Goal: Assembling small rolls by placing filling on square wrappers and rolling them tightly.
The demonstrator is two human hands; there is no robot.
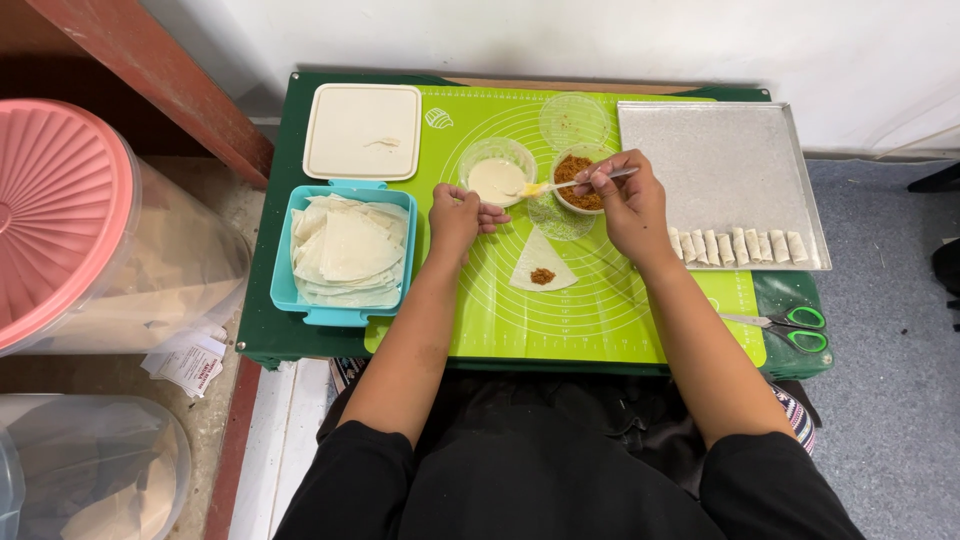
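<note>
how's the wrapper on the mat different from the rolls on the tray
The wrapper lies flat and open on the green mat, with a small brown dab of filling showing; the rolls are closed into short tubes with nothing showing. The wrapper is single, near the left hand; the rolls form a row on the metal tray. Both are the same pale colour.

We see a slim spoon (575,182) lying level — tip at nine o'clock, over a bowl of pale paste (497,180); a brown-filling bowl (574,185) beneath.
</note>
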